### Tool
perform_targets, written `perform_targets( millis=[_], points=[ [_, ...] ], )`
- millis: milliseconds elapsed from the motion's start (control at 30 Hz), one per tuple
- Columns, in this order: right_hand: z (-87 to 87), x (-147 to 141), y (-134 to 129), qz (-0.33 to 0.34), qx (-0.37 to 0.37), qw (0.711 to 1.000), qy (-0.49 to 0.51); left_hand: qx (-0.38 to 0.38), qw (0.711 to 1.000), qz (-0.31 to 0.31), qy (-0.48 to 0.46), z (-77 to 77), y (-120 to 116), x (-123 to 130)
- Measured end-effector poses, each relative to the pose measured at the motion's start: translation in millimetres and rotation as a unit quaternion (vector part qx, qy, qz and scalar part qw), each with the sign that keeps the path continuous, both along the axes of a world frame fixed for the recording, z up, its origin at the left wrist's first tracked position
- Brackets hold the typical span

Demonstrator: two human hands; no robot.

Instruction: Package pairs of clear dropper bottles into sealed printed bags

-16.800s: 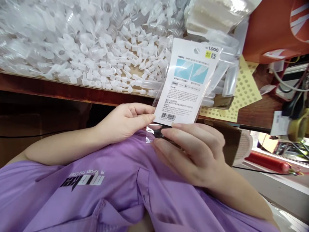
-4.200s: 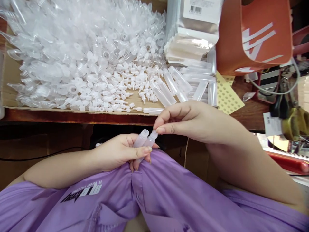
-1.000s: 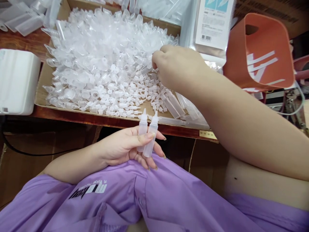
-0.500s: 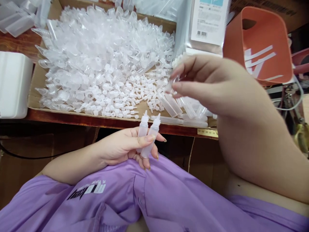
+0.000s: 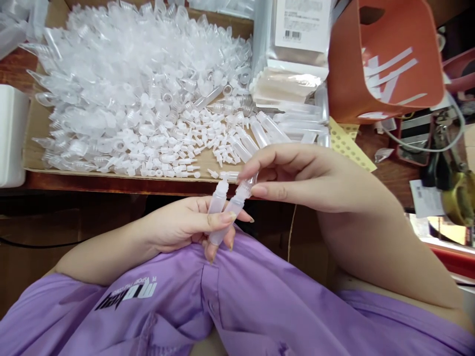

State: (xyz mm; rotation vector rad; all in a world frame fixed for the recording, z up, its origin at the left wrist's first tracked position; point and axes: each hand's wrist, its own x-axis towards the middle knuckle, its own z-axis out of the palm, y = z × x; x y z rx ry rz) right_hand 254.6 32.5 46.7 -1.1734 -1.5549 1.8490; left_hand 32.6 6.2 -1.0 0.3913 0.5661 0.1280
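My left hand is closed round two small translucent dropper bottles, side by side and tilted up to the right. The left bottle has a bare nozzle tip on top. Over the top of the right bottle, my right hand pinches a clear cap between thumb and fingertips. The cap covers that bottle's nozzle; whether it is seated I cannot tell. Just beyond both hands lies a shallow cardboard box heaped with clear caps and small white nozzle tips.
Empty-looking clear bottles lie at the box's right end, beside a stack of packaged bags. An orange bin with paper strips stands at the right, near a yellow sticker sheet and scissors. A white container is at the left.
My right hand has come down and left from above the box, bringing the clear cap onto the right bottle's top. My left hand keeps its hold on both bottles. The view has shifted right.
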Motion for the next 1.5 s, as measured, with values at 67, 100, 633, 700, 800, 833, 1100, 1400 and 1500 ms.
perform_targets(
  millis=[67,100,633,700,800,833,1100,1400,1500],
  points=[
    [0.8,0.1,0.7,0.032,-0.004,0.999,-0.024,0.000,1.000,-0.005,-0.006,-0.8,-1.2,0.9],
    [1.1,-0.2,1.1,0.042,-0.009,0.998,-0.044,0.003,1.000,-0.008,-0.009,-1.2,-1.8,1.3],
    [15.5,7.3,6.2,0.181,0.078,0.952,-0.234,-0.007,1.000,-0.026,-0.010,0.3,-1.3,3.9],
    [15.3,6.0,5.2,0.186,0.084,0.956,-0.211,-0.011,1.000,-0.024,-0.012,-0.5,-1.6,3.7],
    [14.9,4.6,2.6,0.193,0.114,0.942,-0.248,-0.011,1.000,-0.022,-0.008,-1.6,-1.8,3.3],
    [14.7,4.2,1.8,0.193,0.116,0.940,-0.256,-0.010,1.000,-0.022,-0.007,-1.8,-1.7,3.1],
    [11.3,2.5,-0.3,0.201,0.107,0.949,-0.219,0.012,0.999,-0.030,-0.021,-3.2,-2.8,0.8],
    [11.1,-1.3,-4.2,0.188,0.131,0.949,-0.218,-0.003,0.999,-0.036,-0.023,-3.6,-3.9,-0.8],
    [13.4,3.1,-4.9,0.210,0.132,0.950,-0.191,-0.007,0.999,-0.027,-0.029,-3.1,-3.7,-1.9]
  ],
)
